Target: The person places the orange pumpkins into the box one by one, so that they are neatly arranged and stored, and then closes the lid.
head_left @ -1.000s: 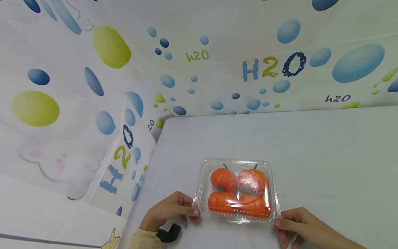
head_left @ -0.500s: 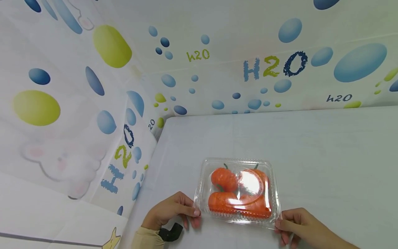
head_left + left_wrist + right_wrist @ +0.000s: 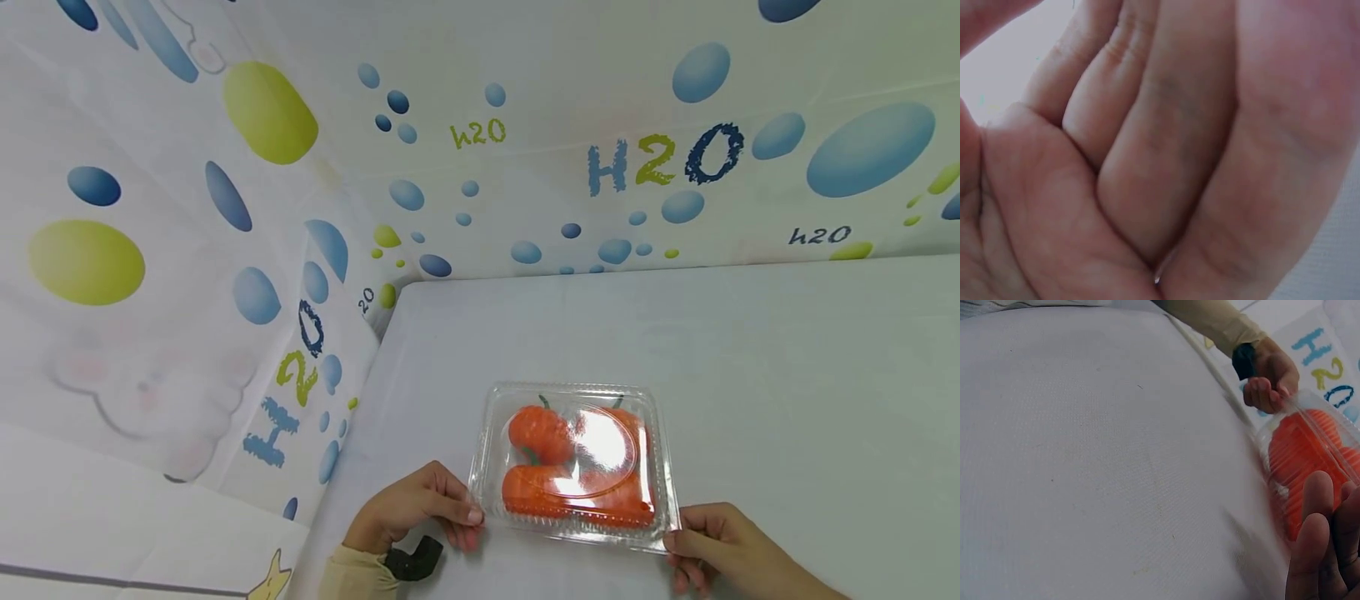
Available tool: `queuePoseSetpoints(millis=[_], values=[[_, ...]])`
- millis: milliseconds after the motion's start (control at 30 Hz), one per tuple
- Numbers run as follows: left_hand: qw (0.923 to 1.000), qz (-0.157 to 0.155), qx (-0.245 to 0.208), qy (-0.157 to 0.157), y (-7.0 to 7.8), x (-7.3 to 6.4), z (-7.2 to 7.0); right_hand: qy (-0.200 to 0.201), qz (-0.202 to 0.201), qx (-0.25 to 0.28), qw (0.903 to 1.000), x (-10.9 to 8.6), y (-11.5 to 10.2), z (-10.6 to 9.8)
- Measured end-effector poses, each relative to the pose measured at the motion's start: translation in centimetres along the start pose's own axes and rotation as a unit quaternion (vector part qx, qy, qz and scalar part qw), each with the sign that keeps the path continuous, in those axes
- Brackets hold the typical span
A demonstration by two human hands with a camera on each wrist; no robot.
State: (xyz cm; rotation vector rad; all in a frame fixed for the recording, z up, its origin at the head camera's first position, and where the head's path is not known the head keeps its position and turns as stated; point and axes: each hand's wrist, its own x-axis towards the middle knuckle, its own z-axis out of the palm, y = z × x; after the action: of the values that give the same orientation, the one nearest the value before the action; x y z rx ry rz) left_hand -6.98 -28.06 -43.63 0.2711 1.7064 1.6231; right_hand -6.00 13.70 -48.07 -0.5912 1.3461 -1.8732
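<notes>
A lidded clear plastic clamshell box [image 3: 491,450] with several orange toy-like pumpkins [image 3: 538,435] inside lies over the white table in the head view. Its lid is down, and glare covers the pumpkins on the right. My left hand [image 3: 427,504] pinches the front left corner between thumb and fingers. At the front right corner, my right hand [image 3: 720,542] pinches the rim the same way. The left wrist view is filled by the palm and curled fingers [image 3: 1166,125]. In the right wrist view, the box's side [image 3: 1285,481] shows with both hands at it.
The white tabletop [image 3: 787,375] spreads behind and to the right of the box. Printed sheets with blue and green spots form a back wall [image 3: 547,167] and a left wall [image 3: 187,333]. A black band [image 3: 414,558] sits at the left wrist.
Glare on the right side of the lid has spread and brightened as the box tilts slightly. Both hands keep their grip, with the front right corner shifting a little toward me.
</notes>
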Motion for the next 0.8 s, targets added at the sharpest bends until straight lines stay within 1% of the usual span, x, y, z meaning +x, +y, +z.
queuePoseSetpoints(millis=[300,500,700,800], values=[[1.0000,-0.004,0.004,0.001,0.2,-0.1,0.2,0.001,0.015,0.009,0.9998,-0.1,-0.1,0.1],[0.9998,-0.013,0.013,0.007,0.3,-0.2,0.2,0.018,0.030,0.002,0.9994,-0.1,-0.1,0.3],[0.9987,-0.033,0.034,0.018,0.9,-0.4,0.2,0.047,0.061,-0.009,0.9970,-0.2,-0.1,0.5],[0.9971,-0.043,0.058,0.021,1.1,-0.5,0.0,0.048,0.069,-0.009,0.9964,-0.2,-0.1,0.6]])
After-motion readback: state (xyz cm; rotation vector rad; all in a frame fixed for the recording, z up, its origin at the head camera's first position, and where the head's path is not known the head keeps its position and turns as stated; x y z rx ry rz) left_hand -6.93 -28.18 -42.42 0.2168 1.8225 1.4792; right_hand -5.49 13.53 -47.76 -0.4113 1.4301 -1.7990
